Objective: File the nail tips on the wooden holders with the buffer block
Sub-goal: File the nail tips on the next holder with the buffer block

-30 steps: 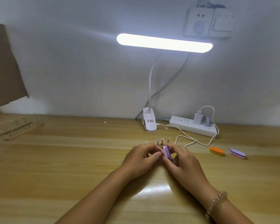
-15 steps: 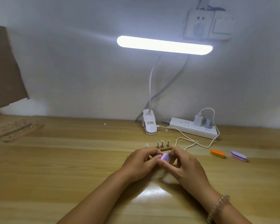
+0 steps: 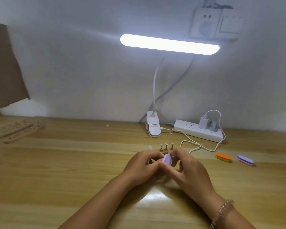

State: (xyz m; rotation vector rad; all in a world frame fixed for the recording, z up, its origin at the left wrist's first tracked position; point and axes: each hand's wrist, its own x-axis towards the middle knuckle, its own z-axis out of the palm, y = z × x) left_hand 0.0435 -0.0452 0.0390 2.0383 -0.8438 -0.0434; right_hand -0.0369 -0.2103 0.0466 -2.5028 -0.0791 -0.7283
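Observation:
A short wooden holder (image 3: 164,153) lies on the table, mostly hidden behind both hands. Three small stands with clear nail tips (image 3: 166,146) rise above it, and another pale tip (image 3: 149,147) shows just left of them. My left hand (image 3: 143,167) curls its fingers over the holder's left part, its thumb reaching toward the block. My right hand (image 3: 186,169) pinches a small purple buffer block (image 3: 168,160) between thumb and fingers, tilted just in front of the stands. Whether the block touches a tip is hidden.
An orange buffer (image 3: 222,157) and a purple buffer (image 3: 245,160) lie to the right. Behind are a white power strip (image 3: 196,133) with a trailing cable (image 3: 195,145) and a clip lamp base (image 3: 153,128). More wooden holders (image 3: 12,131) lie far left.
The purple block has gone from standing on edge to a lower, tilted pose between my fingers. More of the nail stands shows above my hands.

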